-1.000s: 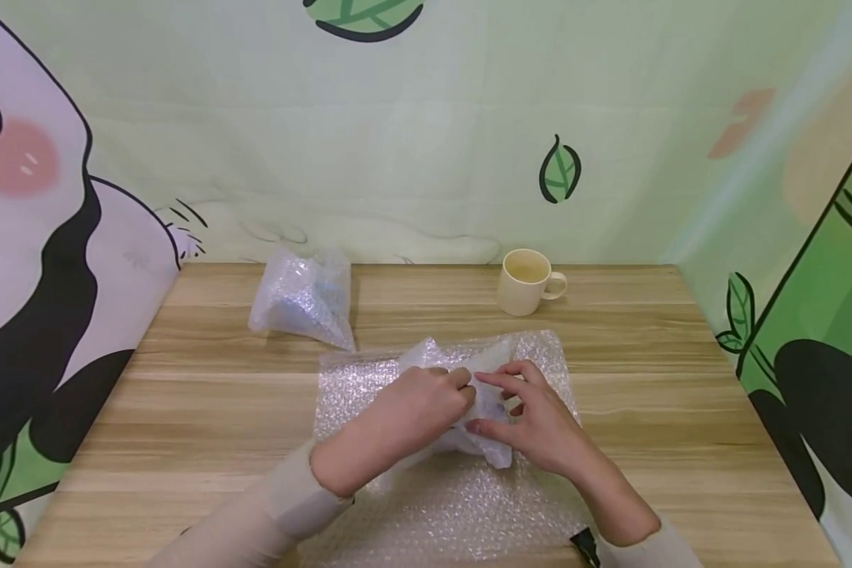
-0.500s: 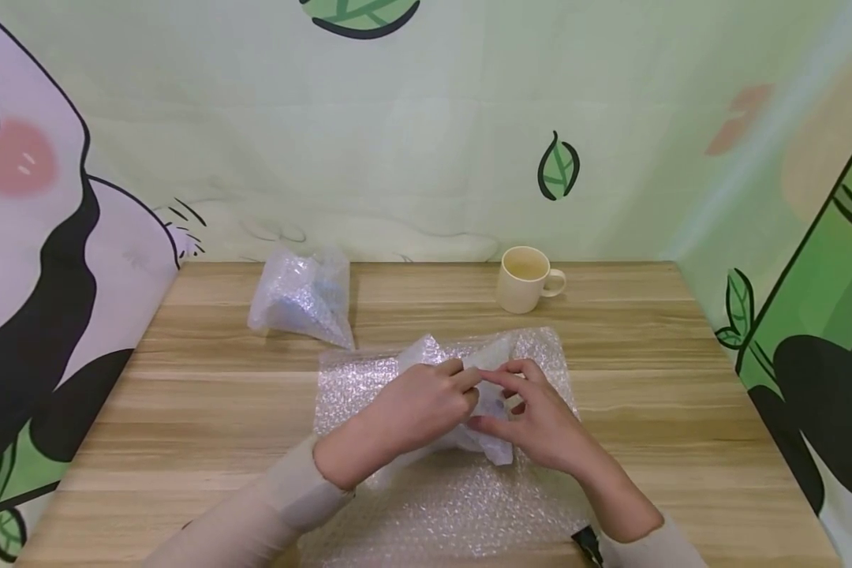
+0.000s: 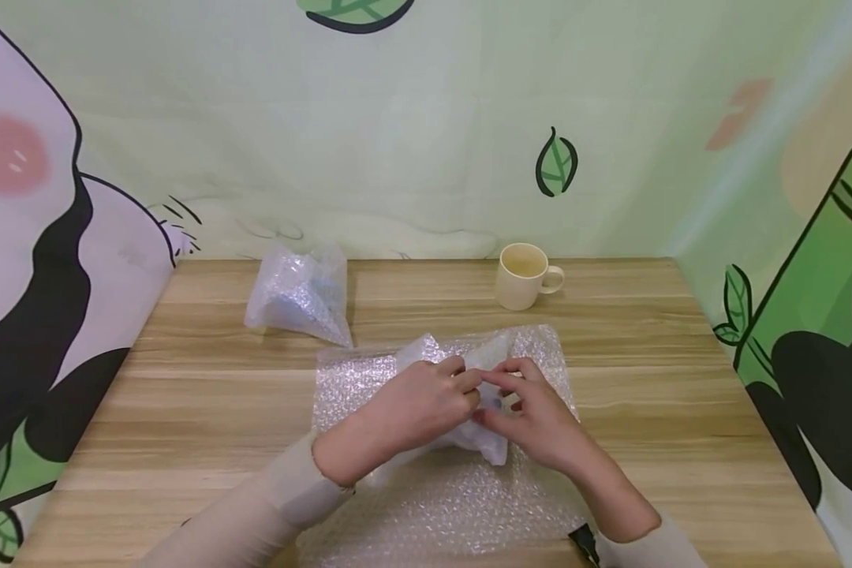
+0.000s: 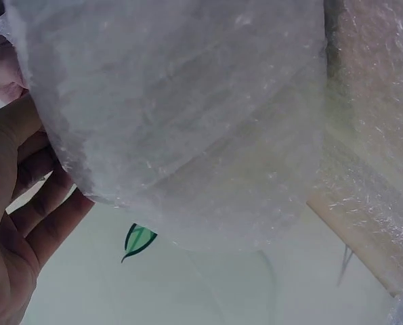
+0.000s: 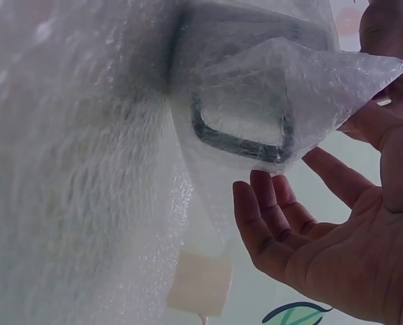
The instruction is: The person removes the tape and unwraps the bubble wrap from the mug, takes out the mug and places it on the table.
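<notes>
A bubble-wrapped mug (image 3: 479, 438) lies on a flat bubble wrap sheet (image 3: 433, 513), mostly covered by both hands in the head view. Through the film, the right wrist view shows its dark-edged handle (image 5: 245, 145) and a pointed fold of wrap (image 5: 350, 81). My left hand (image 3: 429, 402), fingers curled, holds the wrap from the left and over the top. From the right, my right hand (image 3: 539, 418) has thumb and index finger at the folded wrap, pinching it, with the other fingers loosely bent. Cloudy film (image 4: 174, 122) fills much of the left wrist view.
A cream mug (image 3: 521, 276) stands upright near the back edge, its handle to the right. Another bubble-wrapped bundle (image 3: 301, 296), bluish inside, sits at the back left. The wooden table (image 3: 667, 442) meets a printed wall cloth (image 3: 426, 181) behind.
My left hand's fingers have shifted slightly right toward my right fingertips. The right thumb has moved a little in toward the wrap. The head view has tilted slightly; the mugs stay put.
</notes>
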`<state>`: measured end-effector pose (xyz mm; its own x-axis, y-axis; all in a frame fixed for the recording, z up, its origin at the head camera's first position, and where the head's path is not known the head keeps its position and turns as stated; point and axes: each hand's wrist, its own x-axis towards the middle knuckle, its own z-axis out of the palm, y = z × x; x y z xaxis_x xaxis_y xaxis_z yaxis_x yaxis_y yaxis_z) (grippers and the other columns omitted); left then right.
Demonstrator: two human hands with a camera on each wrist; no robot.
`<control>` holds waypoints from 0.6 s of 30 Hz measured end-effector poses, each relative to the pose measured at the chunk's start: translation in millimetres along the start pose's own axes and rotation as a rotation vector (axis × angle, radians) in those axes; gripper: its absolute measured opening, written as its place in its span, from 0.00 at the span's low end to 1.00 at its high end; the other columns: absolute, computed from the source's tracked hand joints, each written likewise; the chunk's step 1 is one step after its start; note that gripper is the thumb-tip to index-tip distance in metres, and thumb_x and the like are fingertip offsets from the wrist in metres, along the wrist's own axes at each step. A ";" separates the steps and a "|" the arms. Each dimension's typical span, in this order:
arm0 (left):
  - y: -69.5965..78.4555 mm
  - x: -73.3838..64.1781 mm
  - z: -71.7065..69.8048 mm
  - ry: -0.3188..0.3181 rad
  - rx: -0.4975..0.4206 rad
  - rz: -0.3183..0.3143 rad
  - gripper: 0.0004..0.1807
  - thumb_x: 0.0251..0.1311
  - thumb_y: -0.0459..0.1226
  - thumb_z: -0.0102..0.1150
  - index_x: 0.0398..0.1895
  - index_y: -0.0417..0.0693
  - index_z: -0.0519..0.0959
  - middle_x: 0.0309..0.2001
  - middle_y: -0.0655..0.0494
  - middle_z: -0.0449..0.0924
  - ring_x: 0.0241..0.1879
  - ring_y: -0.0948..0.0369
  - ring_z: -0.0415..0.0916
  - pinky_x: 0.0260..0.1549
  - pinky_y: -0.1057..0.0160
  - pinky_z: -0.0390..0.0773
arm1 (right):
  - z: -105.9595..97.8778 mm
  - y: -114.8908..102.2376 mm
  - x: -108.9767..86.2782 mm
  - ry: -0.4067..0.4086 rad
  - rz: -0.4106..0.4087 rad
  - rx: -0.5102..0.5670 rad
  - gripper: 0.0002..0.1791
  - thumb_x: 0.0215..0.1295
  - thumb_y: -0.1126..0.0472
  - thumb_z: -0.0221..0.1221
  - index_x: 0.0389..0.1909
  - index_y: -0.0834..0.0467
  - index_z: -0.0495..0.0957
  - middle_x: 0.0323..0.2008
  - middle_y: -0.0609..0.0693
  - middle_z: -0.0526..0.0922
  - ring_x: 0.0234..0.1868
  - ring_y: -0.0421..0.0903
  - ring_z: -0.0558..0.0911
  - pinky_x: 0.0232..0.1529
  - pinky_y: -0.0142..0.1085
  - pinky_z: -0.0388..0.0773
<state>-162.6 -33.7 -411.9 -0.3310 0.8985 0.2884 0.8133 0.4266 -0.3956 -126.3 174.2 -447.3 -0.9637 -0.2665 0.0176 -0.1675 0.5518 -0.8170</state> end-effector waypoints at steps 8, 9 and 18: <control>-2.1 -1.0 -3.8 -0.024 -0.088 -0.018 0.08 0.64 0.46 0.68 0.33 0.54 0.87 0.39 0.63 0.84 0.32 0.67 0.79 0.20 0.71 0.79 | 1.2 -5.8 -0.8 0.013 0.005 -0.081 0.27 0.63 0.54 0.71 0.64 0.54 0.82 0.58 0.54 0.74 0.53 0.51 0.78 0.47 0.40 0.81; -2.7 -0.9 -4.6 -0.034 -0.092 -0.017 0.07 0.64 0.45 0.68 0.33 0.54 0.87 0.38 0.63 0.83 0.31 0.67 0.79 0.20 0.71 0.79 | 1.1 -5.9 -0.9 0.013 0.002 -0.081 0.28 0.63 0.54 0.71 0.64 0.54 0.82 0.58 0.54 0.74 0.53 0.51 0.78 0.47 0.41 0.81; -7.2 0.4 -7.4 -0.075 -0.101 0.015 0.02 0.64 0.40 0.68 0.34 0.56 0.88 0.37 0.65 0.82 0.31 0.68 0.78 0.23 0.72 0.79 | 1.0 -3.4 -1.6 0.011 -0.019 -0.074 0.27 0.64 0.54 0.71 0.64 0.55 0.82 0.58 0.53 0.74 0.53 0.50 0.78 0.48 0.44 0.83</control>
<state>-165.1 -37.2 -402.5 -0.3508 0.9113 0.2153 0.8609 0.4044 -0.3087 -123.9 172.0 -445.2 -0.9622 -0.2694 0.0393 -0.2005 0.6036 -0.7717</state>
